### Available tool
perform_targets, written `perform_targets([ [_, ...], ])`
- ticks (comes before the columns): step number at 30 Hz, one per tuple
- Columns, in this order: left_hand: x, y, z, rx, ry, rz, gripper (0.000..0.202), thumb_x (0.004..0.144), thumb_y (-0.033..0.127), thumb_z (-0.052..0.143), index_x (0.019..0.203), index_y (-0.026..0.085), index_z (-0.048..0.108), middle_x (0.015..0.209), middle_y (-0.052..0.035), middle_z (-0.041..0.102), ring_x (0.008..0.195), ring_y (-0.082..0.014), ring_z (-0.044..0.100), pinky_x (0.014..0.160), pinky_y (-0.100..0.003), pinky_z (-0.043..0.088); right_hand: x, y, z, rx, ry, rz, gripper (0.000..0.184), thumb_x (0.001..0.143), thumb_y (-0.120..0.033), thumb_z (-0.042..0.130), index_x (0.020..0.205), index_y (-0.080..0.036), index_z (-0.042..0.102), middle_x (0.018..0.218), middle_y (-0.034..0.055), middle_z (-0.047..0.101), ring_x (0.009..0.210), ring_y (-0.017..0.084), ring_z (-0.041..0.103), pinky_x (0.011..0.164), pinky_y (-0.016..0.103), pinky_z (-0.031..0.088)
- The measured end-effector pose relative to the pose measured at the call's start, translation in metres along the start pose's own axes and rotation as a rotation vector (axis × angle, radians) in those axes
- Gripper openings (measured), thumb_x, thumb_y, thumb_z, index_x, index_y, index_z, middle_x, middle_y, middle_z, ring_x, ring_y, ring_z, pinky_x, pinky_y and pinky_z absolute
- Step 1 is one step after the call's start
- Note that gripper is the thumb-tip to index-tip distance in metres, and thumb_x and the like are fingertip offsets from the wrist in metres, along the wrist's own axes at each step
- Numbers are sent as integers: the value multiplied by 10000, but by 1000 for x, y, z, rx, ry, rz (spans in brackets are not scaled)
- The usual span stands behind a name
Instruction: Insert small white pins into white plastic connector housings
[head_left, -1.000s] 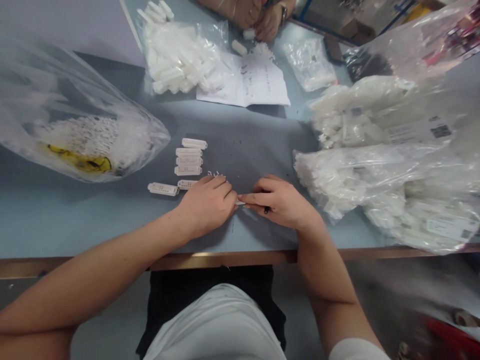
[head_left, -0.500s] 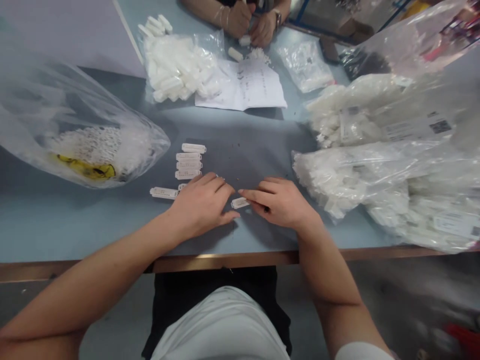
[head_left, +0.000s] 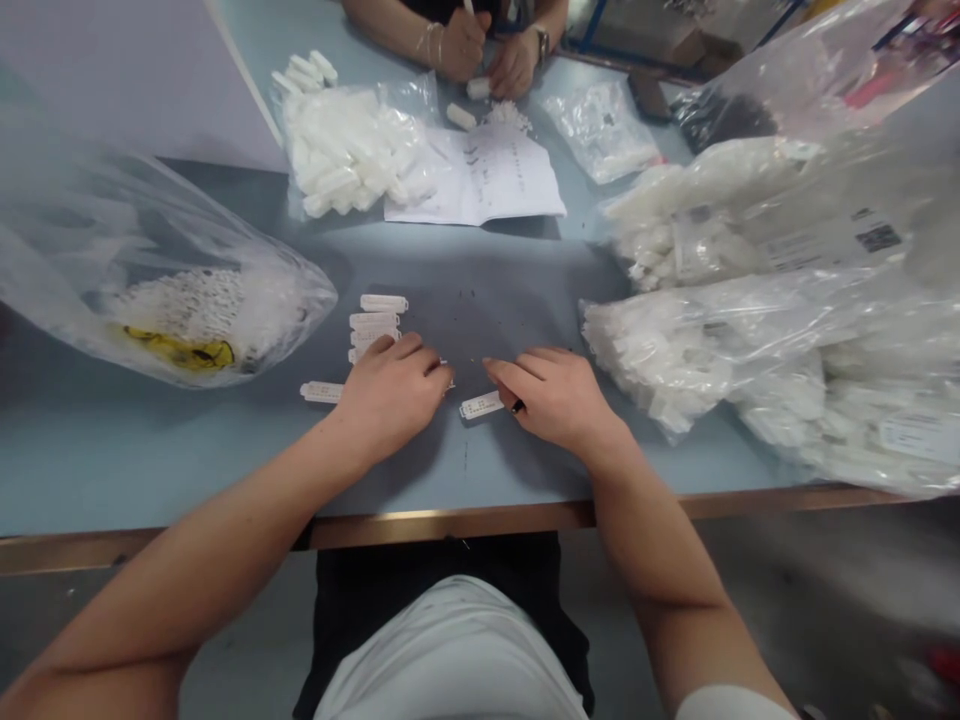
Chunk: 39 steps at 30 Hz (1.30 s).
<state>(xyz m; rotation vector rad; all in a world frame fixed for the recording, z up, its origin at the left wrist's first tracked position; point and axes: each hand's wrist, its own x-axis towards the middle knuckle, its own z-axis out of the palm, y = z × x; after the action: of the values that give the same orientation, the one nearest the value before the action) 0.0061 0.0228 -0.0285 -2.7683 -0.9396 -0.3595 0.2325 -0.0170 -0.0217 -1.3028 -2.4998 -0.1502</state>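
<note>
White connector strip [head_left: 481, 405] lies flat near the front edge of the grey table [head_left: 150, 450]. Its long axis runs left to right, the right end tipped slightly away and meeting the right hand [head_left: 561, 400], which pinches a small dark item [head_left: 517, 406]. The left hand [head_left: 391, 392], held apart, curls knuckles-up; whether it grips anything cannot be told. The step appears to be working on this strip, and the next move calls for steadying it. More strips [head_left: 377, 322] lie beyond.

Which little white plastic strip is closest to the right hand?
The small white plastic strip lying alone between the hands, just beside the fingertips of the right hand. The other strips sit beyond the left hand.
</note>
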Motion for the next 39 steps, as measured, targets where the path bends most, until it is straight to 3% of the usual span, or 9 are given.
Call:
perform_targets([
  [11, 2, -2, 5, -83, -3, -109, 183, 871, 220, 535, 763, 152, 666, 742, -99, 638, 861, -283, 593, 741, -408, 504, -1, 0, 1, -14, 38, 9, 304, 888, -121, 482, 1083, -185, 707, 666, 10, 640, 627, 148, 507, 597, 296, 338],
  [14, 3, -3, 1, -275, 11, -223, 127, 832, 207, 559, 792, 159, 669, 795, -81, 667, 866, -249, 600, 809, -383, 505, 1, -3, 2, 90, 111, 27, 291, 881, -98, 506, 1075, -188, 702, 709, 11, 655, 668, 143, 539, 627, 280, 397],
  [16, 5, -4, -6, -474, -14, -338, 103, 815, 235, 588, 810, 172, 669, 810, -50, 676, 820, -205, 602, 770, -331, 499, 3, -8, 3, 206, 198, 46, 247, 895, -107, 532, 1045, -203, 703, 779, 19, 675, 725, 138, 567, 666, 263, 443],
  [19, 7, -4, -20, -802, -160, -532, 160, 832, 333, 591, 839, 197, 676, 731, 13, 658, 634, -127, 550, 607, -252, 441, 7, -17, 3, 354, 312, 74, 164, 916, -161, 578, 1003, -228, 699, 868, 32, 685, 789, 136, 597, 708, 254, 494],
  [22, 9, -3, -30, -1000, -289, -607, 256, 849, 428, 563, 866, 204, 685, 677, 34, 639, 576, -106, 508, 540, -232, 379, 9, -22, 2, 446, 349, 80, 150, 922, -178, 594, 1015, -252, 685, 908, 29, 692, 802, 134, 613, 720, 264, 520],
  [28, 9, -3, -31, -1107, -362, -588, 347, 865, 522, 548, 875, 209, 696, 729, 25, 656, 646, -119, 533, 576, -235, 378, 8, -23, 3, 554, 362, 43, 145, 915, -144, 588, 1001, -241, 655, 884, 29, 681, 791, 133, 612, 713, 274, 526],
  [32, 6, -4, -28, -1076, -356, -538, 372, 910, 541, 510, 914, 220, 699, 810, 18, 691, 720, -140, 586, 641, -253, 423, 8, -19, -3, 543, 288, 49, 105, 894, -147, 585, 938, -230, 630, 868, 32, 664, 812, 144, 611, 720, 275, 517],
  [34, 3, -3, -23, -958, -299, -447, 341, 916, 519, 533, 955, 218, 687, 864, 1, 698, 777, -164, 603, 696, -279, 452, 7, -15, -7, 538, 195, 59, 83, 884, -159, 583, 906, -230, 620, 867, 32, 656, 823, 151, 608, 725, 276, 509],
  [39, -4, 7, -6, -422, -126, -71, 389, 819, 503, 697, 1007, 164, 672, 967, -93, 670, 942, -269, 572, 822, -393, 485, 5, -4, -9, 545, -67, 39, 99, 862, -120, 575, 841, -207, 615, 842, 27, 634, 805, 149, 587, 729, 266, 478],
])
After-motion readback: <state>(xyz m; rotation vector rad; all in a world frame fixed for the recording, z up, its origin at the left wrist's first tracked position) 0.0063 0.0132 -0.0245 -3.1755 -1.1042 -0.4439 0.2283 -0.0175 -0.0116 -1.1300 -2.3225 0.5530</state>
